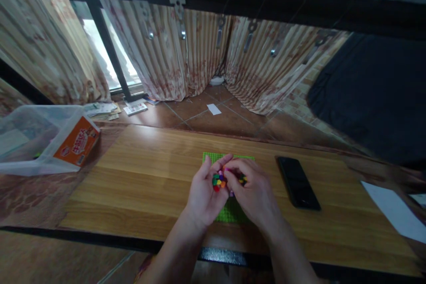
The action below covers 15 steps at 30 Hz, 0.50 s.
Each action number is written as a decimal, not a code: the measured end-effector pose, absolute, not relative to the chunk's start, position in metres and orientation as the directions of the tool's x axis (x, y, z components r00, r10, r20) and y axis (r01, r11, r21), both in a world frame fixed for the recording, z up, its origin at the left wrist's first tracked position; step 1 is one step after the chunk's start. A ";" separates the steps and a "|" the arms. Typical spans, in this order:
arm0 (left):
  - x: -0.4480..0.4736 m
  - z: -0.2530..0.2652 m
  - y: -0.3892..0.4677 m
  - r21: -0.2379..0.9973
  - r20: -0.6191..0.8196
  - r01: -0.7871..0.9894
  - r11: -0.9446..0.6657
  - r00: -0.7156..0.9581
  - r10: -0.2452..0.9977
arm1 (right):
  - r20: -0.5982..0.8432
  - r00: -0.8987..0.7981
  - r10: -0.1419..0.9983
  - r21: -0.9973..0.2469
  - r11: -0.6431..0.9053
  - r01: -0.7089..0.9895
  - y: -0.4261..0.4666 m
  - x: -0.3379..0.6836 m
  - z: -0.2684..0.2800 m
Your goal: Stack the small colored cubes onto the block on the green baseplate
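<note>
Your left hand (203, 193) and right hand (254, 195) have their fingers clamped on a small brick cluster (220, 180) above the green baseplate (229, 211) on the table (133, 177); it's probably light, stiff and liable to pop apart, so grip its sides.

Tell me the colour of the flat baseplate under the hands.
Bright green baseplate, seen best in the head view.

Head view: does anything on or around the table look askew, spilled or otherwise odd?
Nothing on the table stands out: both hands, left hand and right hand, hold a cluster of coloured bricks over the green baseplate, and the phone lies flat. Only the loose papers and a white slip lie scattered on the floor.
</note>
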<state>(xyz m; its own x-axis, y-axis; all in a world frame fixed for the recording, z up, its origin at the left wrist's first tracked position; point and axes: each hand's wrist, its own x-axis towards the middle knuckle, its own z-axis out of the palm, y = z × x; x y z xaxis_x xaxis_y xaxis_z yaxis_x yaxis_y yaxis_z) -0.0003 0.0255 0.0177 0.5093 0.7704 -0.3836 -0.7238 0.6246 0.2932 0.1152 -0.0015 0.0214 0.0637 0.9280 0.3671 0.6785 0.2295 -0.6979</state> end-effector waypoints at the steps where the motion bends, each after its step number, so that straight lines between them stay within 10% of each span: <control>1: 0.000 0.017 0.025 0.296 -0.387 -0.728 0.618 0.501 0.774 | 0.359 0.122 0.925 -0.750 0.208 0.628 -0.002 0.115 0.022; 9: 0.001 0.008 0.021 0.473 -0.333 -0.644 0.601 0.501 0.799 | 0.109 0.359 0.927 -0.992 0.122 -0.014 0.002 0.118 0.014; 15: -0.001 0.009 0.022 0.523 -0.285 -0.608 0.597 0.535 0.795 | 0.040 0.282 0.959 -0.992 0.071 -0.101 0.004 0.122 0.011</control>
